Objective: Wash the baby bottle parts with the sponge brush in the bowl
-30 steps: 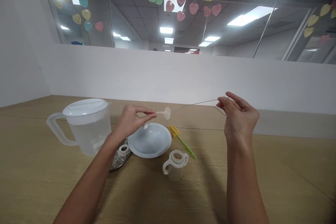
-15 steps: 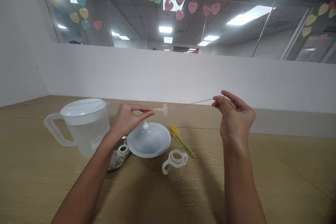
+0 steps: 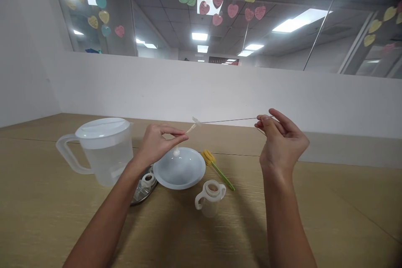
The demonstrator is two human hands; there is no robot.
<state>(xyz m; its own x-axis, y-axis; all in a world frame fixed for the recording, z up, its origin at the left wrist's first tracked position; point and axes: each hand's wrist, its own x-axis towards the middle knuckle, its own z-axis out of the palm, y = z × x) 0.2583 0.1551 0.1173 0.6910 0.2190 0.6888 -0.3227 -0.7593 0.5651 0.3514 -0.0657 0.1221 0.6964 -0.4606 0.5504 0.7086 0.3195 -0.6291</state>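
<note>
Head view: left hand point(image 3: 161, 140) pinches a translucent tube point(image 3: 191, 128) (disc-tipped), right hand point(image 3: 282, 142) a thin wire point(image 3: 230, 120).

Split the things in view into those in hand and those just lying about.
In hand:
pale tube with clear disc (left hand)
thin wire (right hand)

Lying about:
lidded pitcher
bowl
two-handled cup
yellow-headed brush
metal tray with parts
</note>
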